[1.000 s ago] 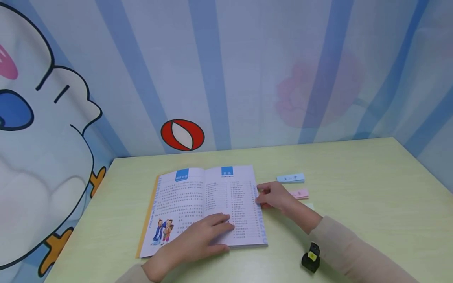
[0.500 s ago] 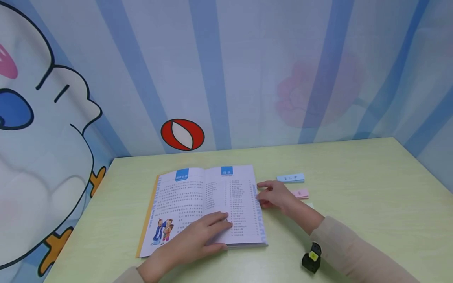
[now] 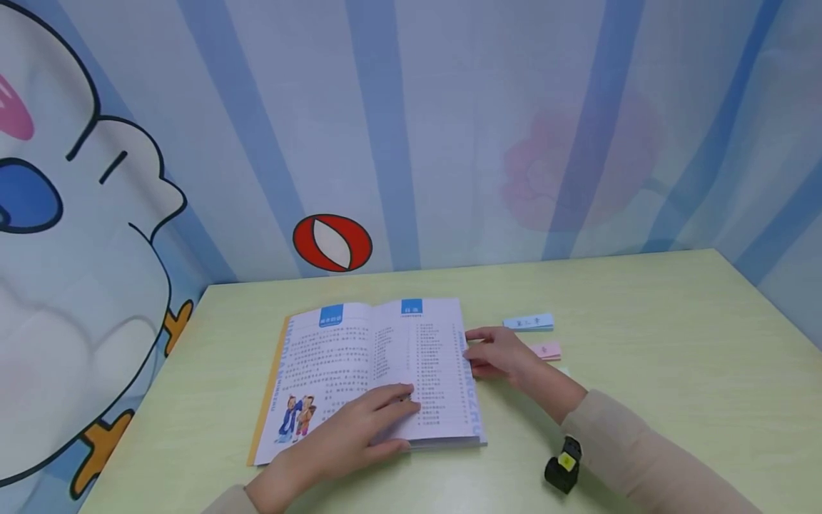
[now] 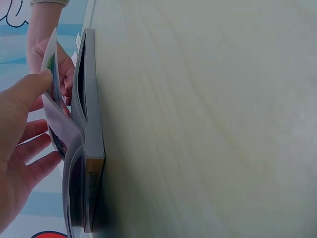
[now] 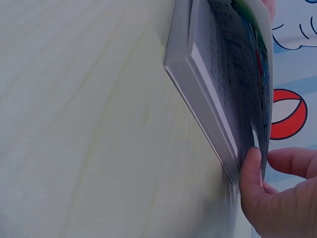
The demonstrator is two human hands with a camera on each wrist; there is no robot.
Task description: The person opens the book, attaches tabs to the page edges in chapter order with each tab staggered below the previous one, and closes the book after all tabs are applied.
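An open book (image 3: 327, 357) with printed pages lies on the table, its yellow cover edge showing at the left. My left hand (image 3: 356, 428) rests across the lower middle of the book, fingers extended over the right page. At the book's right edge, my right hand (image 3: 504, 353) pinches a page (image 5: 262, 74) between thumb and forefinger. That page is raised from the stack beneath, and the right wrist view shows a gap under it. Beside the right hand are a folded blue paper label (image 3: 529, 323) and a pink one (image 3: 547, 351), partly hidden by the hand.
The pale wooden table (image 3: 674, 343) runs back to a blue striped curtain (image 3: 449, 143) with cartoon prints. A small black device (image 3: 563, 465) with a yellow mark shows by the right sleeve. A pale label corner (image 3: 564, 371) peeks out behind the right wrist.
The right page's lower edge has risen from the pages beneath it. The right hand has shifted up very slightly; the left hand stays almost in place.
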